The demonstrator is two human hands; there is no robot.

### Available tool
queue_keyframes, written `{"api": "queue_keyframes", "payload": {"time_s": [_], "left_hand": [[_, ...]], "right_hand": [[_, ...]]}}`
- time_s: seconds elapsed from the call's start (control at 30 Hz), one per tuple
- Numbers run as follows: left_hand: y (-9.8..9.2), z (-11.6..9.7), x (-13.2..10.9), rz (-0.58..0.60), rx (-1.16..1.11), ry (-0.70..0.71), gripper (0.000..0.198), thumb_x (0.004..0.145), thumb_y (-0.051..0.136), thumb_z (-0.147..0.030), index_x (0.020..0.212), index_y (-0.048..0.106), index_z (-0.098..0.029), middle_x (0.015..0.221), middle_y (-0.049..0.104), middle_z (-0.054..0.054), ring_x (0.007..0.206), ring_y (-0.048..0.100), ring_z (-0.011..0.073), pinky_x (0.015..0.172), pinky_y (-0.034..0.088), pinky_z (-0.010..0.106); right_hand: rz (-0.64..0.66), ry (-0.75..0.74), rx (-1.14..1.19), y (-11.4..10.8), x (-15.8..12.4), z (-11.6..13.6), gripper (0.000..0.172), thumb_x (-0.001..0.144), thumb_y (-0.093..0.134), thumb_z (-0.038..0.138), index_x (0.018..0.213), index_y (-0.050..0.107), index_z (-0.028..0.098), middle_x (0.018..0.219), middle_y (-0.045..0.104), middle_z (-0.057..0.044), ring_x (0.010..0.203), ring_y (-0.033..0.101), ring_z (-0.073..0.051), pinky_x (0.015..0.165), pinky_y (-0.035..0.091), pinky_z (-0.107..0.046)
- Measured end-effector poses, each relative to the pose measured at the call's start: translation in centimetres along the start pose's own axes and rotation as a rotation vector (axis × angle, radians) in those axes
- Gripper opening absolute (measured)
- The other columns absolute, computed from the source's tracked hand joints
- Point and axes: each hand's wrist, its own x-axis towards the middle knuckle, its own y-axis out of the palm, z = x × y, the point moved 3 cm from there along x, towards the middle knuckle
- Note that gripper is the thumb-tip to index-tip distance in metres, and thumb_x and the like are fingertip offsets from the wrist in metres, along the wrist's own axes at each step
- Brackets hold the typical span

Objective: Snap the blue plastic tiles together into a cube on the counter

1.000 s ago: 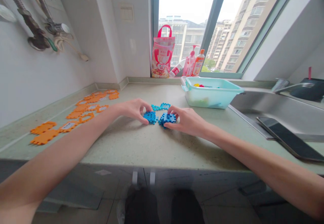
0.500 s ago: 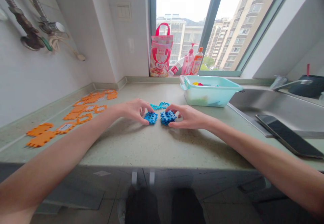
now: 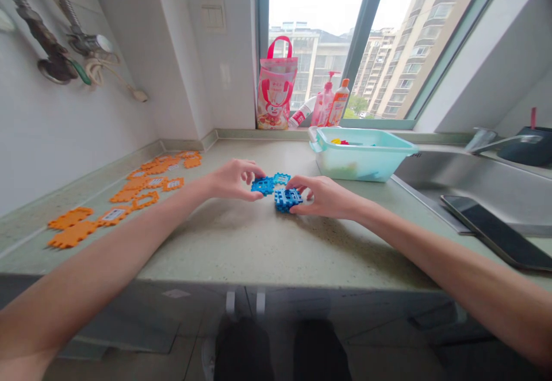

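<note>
1. Blue plastic, notched all round its edges and cut through with openings: that is the flat piece (image 3: 262,185) in our left hand (image 3: 235,180), above the middle of the desk (image 3: 241,249).
2. Our left hand has thumb and fingers drawn close, pinching the piece by its left edge.
3. Our right hand (image 3: 326,197), thumb below and fingers above, grips a thicker, darker blue stack (image 3: 287,201) by its right side; we cannot tell whether the stack touches the desk.
4. Just behind, between the two, we see a light blue piece (image 3: 282,179), partly hidden.
5. Orange pieces (image 3: 71,235) lie flat along the left wall, some with white labels; our left forearm passes close beside them.
6. Behind our right hand stands a pale turquoise tub (image 3: 364,165), with yellow and red bits showing inside.
7. To the right, a dark phone (image 3: 495,231) lies near the sink (image 3: 483,197), whose rim bounds that side.
8. Towards us, a broad stretch of desk runs from our hands to the front edge.
</note>
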Motion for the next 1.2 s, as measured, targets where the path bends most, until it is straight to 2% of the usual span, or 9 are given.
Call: {"api": "queue_keyframes", "payload": {"time_s": [0.1,0.23,0.37,0.5,0.7,0.77,0.87,0.97,1.2], "left_hand": [[0.4,-2.0,0.7,-0.119,-0.030,0.020,0.044,0.073,0.080,-0.042,0.109,0.080,-0.017,0.097,0.073,0.005,0.082,0.065,0.0177,0.079,0.052,0.033],[1.6,-3.6,1.2,-0.099,0.000,-0.008,0.044,0.073,0.082,-0.044,0.110,0.081,-0.019,0.100,0.075,0.005,0.085,0.067,0.0190,0.080,0.051,0.033],[2.4,-3.8,1.4,-0.062,0.011,-0.018,0.049,0.076,0.082,-0.048,0.117,0.081,-0.022,0.100,0.075,0.005,0.085,0.067,0.0195,0.081,0.051,0.034],[3.0,-3.3,1.4,-0.055,-0.057,-0.010,0.070,0.073,0.086,-0.055,0.132,0.073,-0.022,0.108,0.076,0.007,0.094,0.069,0.0225,0.086,0.051,0.037],[2.8,-1.5,1.3,0.008,-0.028,0.103,0.087,0.065,0.089,-0.063,0.139,0.065,-0.023,0.120,0.073,0.010,0.104,0.067,0.0262,0.093,0.050,0.040],[2.2,-0.4,1.3,-0.003,-0.040,0.129,0.076,0.076,0.077,-0.070,0.134,0.067,-0.022,0.115,0.073,0.010,0.102,0.067,0.0263,0.093,0.050,0.040],[0.9,2.0,1.2,-0.143,-0.074,0.057,0.063,0.097,0.042,-0.067,0.125,0.071,-0.019,0.107,0.074,0.009,0.101,0.066,0.0264,0.094,0.049,0.041],[0.2,4.5,1.0,-0.268,0.004,-0.065,0.063,0.099,0.028,-0.057,0.120,0.074,-0.018,0.104,0.074,0.009,0.105,0.064,0.0276,0.099,0.047,0.043],[1.1,6.7,1.1,-0.186,0.179,-0.125,0.063,0.099,0.024,-0.046,0.120,0.076,-0.017,0.106,0.076,0.009,0.104,0.065,0.0270,0.098,0.048,0.042]], "right_hand": [[-0.002,0.021,0.050,0.0,0.0,0.0,0.057,0.078,0.084,0.043,0.126,0.057,0.025,0.114,0.077,-0.007,0.097,0.073,-0.023,0.079,0.057,-0.034],[-0.010,0.033,0.094,-0.9,-0.2,0.0,0.064,0.076,0.085,0.051,0.125,0.054,0.024,0.123,0.074,-0.010,0.096,0.074,-0.023,0.079,0.059,-0.037],[-0.025,0.041,0.055,-1.7,-0.3,-0.1,0.064,0.076,0.083,0.055,0.126,0.055,0.025,0.119,0.075,-0.009,0.094,0.073,-0.023,0.079,0.059,-0.038],[-0.022,0.025,-0.006,-1.8,-0.5,-0.2,0.066,0.079,0.081,0.057,0.132,0.056,0.026,0.115,0.076,-0.008,0.093,0.073,-0.023,0.078,0.059,-0.037],[-0.006,-0.021,-0.104,-1.5,-0.5,0.1,0.084,0.080,0.079,0.061,0.151,0.048,0.030,0.127,0.071,-0.009,0.095,0.073,-0.025,0.081,0.058,-0.039],[-0.009,-0.041,-0.163,-1.3,-0.2,0.6,0.090,0.079,0.079,0.063,0.156,0.045,0.031,0.132,0.068,-0.010,0.100,0.072,-0.028,0.088,0.057,-0.043],[0.007,-0.096,-0.242,-0.8,0.4,1.8,0.089,0.080,0.078,0.062,0.157,0.045,0.032,0.139,0.064,-0.011,0.112,0.069,-0.033,0.097,0.054,-0.048],[0.060,-0.178,-0.273,-0.1,0.9,2.6,0.082,0.082,0.077,0.050,0.156,0.047,0.033,0.148,0.057,-0.011,0.118,0.066,-0.033,0.099,0.052,-0.048],[0.133,-0.265,-0.248,0.8,1.2,2.5,0.073,0.083,0.070,0.027,0.153,0.050,0.027,0.128,0.063,-0.012,0.106,0.067,-0.028,0.097,0.052,-0.043]]}}
